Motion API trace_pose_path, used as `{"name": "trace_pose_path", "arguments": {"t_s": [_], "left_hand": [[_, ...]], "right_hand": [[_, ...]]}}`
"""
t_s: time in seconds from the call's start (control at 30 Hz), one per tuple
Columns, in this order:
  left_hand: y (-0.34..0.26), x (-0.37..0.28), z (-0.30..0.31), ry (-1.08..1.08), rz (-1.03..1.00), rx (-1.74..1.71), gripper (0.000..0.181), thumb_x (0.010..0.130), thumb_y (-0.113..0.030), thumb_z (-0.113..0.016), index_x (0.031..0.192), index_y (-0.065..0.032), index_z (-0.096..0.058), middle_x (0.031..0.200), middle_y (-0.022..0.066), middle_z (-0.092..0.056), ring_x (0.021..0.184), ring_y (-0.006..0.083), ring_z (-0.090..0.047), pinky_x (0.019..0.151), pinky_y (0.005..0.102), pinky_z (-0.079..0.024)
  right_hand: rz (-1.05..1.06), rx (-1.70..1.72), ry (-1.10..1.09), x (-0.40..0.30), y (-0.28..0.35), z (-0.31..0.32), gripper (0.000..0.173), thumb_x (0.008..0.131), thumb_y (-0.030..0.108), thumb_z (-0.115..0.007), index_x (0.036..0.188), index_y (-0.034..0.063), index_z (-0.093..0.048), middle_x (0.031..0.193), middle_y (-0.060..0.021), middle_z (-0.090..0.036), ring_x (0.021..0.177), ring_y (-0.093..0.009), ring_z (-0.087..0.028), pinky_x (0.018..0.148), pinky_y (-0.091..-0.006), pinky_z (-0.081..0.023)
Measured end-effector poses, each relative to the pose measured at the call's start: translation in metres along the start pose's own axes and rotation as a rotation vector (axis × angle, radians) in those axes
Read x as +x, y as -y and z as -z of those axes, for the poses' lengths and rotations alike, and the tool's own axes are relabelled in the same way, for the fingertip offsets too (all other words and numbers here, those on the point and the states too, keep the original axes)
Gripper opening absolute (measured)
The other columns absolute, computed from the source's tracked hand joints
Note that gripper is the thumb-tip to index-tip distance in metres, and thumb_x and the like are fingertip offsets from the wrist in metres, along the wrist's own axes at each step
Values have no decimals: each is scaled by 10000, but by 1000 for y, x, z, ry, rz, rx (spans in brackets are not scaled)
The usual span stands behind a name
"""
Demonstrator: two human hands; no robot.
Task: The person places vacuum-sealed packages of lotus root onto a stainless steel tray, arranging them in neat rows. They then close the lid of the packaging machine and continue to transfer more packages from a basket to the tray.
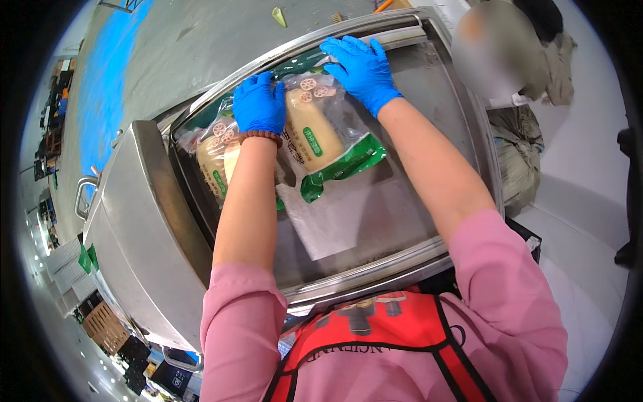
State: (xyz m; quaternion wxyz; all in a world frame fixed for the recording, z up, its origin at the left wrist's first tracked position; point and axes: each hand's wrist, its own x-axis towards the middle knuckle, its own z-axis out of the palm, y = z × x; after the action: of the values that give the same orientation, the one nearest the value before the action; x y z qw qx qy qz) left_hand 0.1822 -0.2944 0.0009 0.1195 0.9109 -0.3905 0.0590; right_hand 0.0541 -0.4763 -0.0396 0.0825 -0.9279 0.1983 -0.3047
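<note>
A clear plastic bag of peeled lotus root (314, 133) with green printed ends lies in the metal chamber (422, 201) of what looks like a vacuum packing machine. To its left is a second similar bag (211, 151), partly hidden by my left forearm. My left hand (259, 104), in a blue glove, rests over the far part of the bags, where they come together. My right hand (362, 70), also blue-gloved, spreads its fingers at the far right corner of the right bag, by the bar (402, 37) along the chamber's far side.
The raised metal lid (145, 221) stands at left, with handles. A pale sheet (326, 226) lies on the chamber floor near me. At the upper right a person (520, 135) is close beside the machine. A green scrap (279, 17) lies on the floor beyond.
</note>
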Motion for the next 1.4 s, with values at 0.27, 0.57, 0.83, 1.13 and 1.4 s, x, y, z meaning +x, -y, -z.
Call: {"name": "trace_pose_path", "arguments": {"t_s": [0.27,0.57,0.83,1.13,1.4], "left_hand": [[52,46,-15,325,-106,-340,417,865,-429,-556,1095,-89,-629,1148,196,-605,1055,407,-567,881,455,-467],[23,22,0,431,-47,164,747,900,-616,-374,1473,-155,-245,1519,121,-264,1376,307,-299,1093,534,-207],[-157,-69,37,27,-375,-665,563,892,-215,-628,1358,12,-408,1376,212,-440,1284,329,-407,1083,385,-295],[-435,-340,96,510,-1086,-941,539,781,-134,-702,1274,-32,-509,1261,213,-530,1161,386,-508,999,430,-400],[-550,-454,82,512,-1292,-822,456,748,-137,-671,1194,-106,-585,1229,146,-564,1094,341,-551,930,419,-450]], "right_hand": [[-293,262,-164,-116,21,165,246,864,211,-621,1070,79,-640,1025,-141,-647,892,-343,-619,768,-397,-508],[-1136,-107,-256,-472,64,477,296,877,77,-613,1173,83,-620,1131,-67,-631,983,-181,-594,852,-307,-477],[-1419,-602,-246,-621,-13,475,554,778,400,-714,1232,120,-567,1216,-105,-578,1102,-335,-517,935,-435,-417],[-1056,-245,-413,-591,-43,507,193,752,187,-730,717,44,-604,738,-129,-579,718,-327,-547,642,-410,-432],[-1059,-36,-465,-587,3,560,146,745,140,-742,734,51,-627,750,-97,-598,727,-276,-556,650,-365,-431]]}}
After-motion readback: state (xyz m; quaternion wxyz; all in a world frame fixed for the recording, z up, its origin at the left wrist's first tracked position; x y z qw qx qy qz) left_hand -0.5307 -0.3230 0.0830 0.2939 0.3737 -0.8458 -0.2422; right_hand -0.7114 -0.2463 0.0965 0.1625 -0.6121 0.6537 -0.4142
